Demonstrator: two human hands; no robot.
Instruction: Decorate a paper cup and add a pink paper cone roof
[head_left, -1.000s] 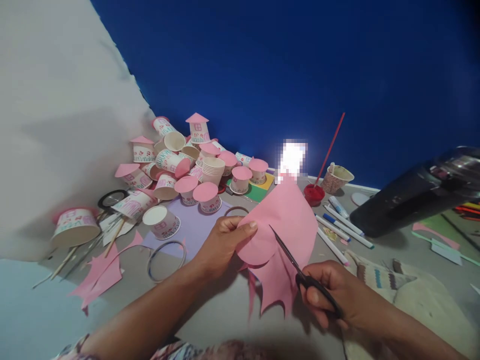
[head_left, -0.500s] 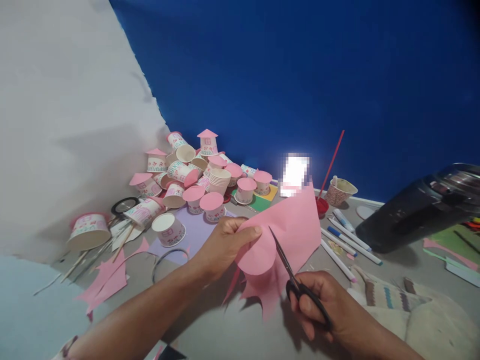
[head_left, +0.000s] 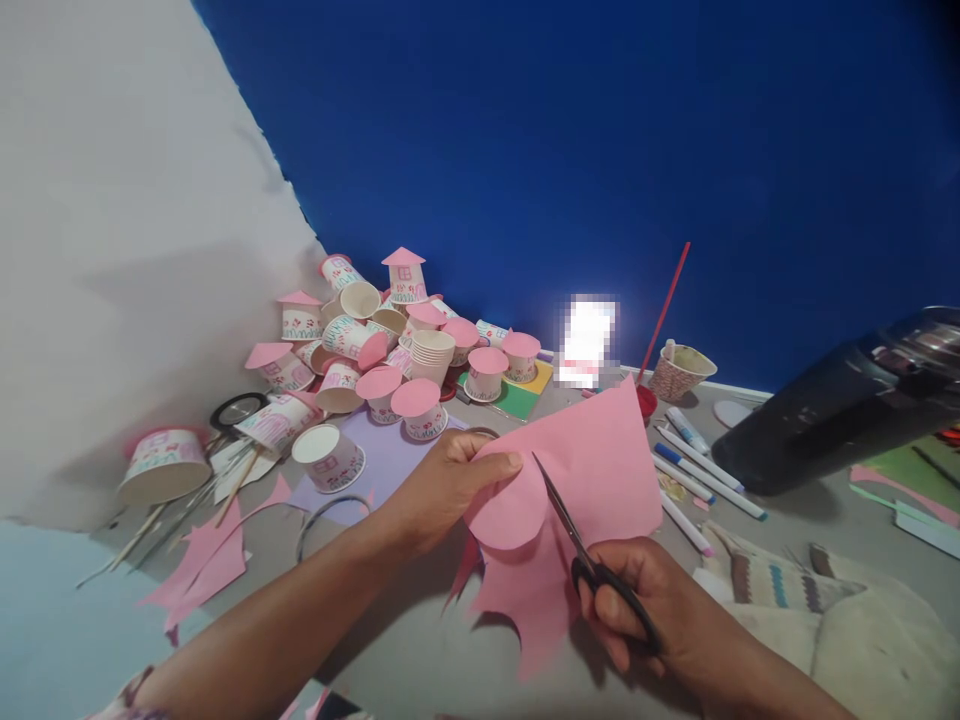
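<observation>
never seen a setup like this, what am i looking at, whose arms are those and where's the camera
There's no machine here: these are a person's bare hands, seen from a camera worn on the head, looking forward and down. The left hand holds pink paper, thumb on top. The right hand holds black-handled scissors, blades at a rounded part of that paper. On the grey table, a pile of decorated paper cups, many with pink tops, sits toward the left; markers and a dark bottle lie to the right. The bright patch behind is pixelated, so I can't identify it.
</observation>
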